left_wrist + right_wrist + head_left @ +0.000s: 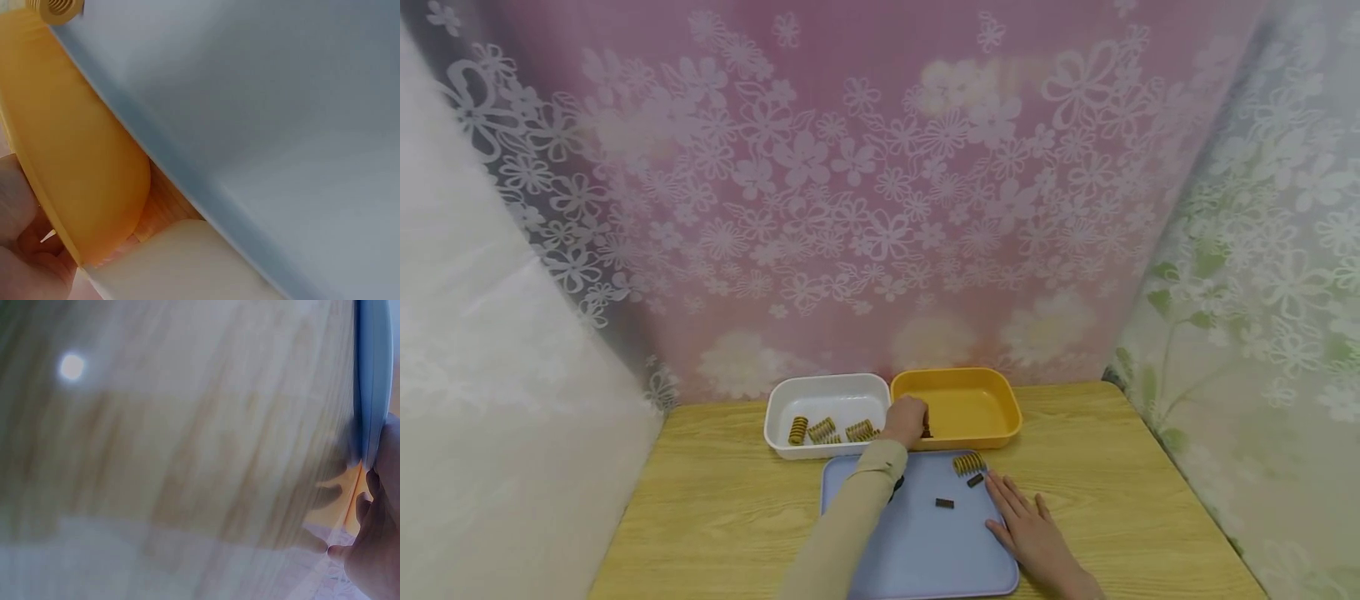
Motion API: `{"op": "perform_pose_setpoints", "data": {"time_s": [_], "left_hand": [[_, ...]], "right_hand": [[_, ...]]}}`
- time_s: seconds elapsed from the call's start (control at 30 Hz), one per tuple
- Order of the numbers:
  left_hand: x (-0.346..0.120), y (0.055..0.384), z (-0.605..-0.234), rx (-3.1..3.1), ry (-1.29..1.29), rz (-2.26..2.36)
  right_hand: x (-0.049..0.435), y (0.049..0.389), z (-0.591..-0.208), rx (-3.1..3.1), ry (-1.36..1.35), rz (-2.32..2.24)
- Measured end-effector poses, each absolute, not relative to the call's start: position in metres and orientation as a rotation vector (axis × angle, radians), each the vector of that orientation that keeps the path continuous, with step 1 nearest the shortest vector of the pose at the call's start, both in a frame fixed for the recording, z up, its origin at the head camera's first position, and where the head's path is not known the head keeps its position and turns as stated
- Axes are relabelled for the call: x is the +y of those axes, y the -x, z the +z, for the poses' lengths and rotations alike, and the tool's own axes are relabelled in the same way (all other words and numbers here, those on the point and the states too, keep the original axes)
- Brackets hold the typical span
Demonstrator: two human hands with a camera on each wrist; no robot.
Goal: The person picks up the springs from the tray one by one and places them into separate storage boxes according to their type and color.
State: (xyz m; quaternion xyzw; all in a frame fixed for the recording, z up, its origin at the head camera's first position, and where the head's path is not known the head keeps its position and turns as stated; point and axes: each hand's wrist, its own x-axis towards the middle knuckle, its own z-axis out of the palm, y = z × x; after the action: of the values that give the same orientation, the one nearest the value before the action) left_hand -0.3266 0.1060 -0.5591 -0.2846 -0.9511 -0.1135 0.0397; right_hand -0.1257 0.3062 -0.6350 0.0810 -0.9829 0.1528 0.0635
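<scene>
My left hand (906,418) reaches over the front left corner of the yellow bin (992,435), fingers curled. At its fingertips shows a small dark block (927,432), pinched and mostly hidden by the hand. In the left wrist view, part of the left hand (25,231) shows at the bin's rim. My right hand (1026,529) rests with fingers extended on the right edge of the blue tray (932,558). Close to its fingertips on the tray lie a small dark rectangular chip (975,481) and a yellow-and-black coil spring (968,463). Another dark chip (944,503) lies further left.
Left of the yellow bin stands a white bin (827,385) holding several coil springs (822,430). A black object (897,487) on the tray is partly covered by the left sleeve (850,517). Floral curtains (865,208) hang behind the wooden table (722,500).
</scene>
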Motion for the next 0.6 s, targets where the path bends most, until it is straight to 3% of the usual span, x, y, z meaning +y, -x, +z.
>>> {"op": "perform_pose_setpoints", "data": {"time_s": [0.2,0.6], "left_hand": [[0.106,0.332,-0.568,-2.928,0.885,-0.304],[0.106,0.318,-0.544,-2.768,0.931,-0.923]], "right_hand": [[0.305,0.126,-0.635,-2.951,-0.260,0.461],[0.306,0.127,-0.632,-2.962,-0.271,0.433]]}}
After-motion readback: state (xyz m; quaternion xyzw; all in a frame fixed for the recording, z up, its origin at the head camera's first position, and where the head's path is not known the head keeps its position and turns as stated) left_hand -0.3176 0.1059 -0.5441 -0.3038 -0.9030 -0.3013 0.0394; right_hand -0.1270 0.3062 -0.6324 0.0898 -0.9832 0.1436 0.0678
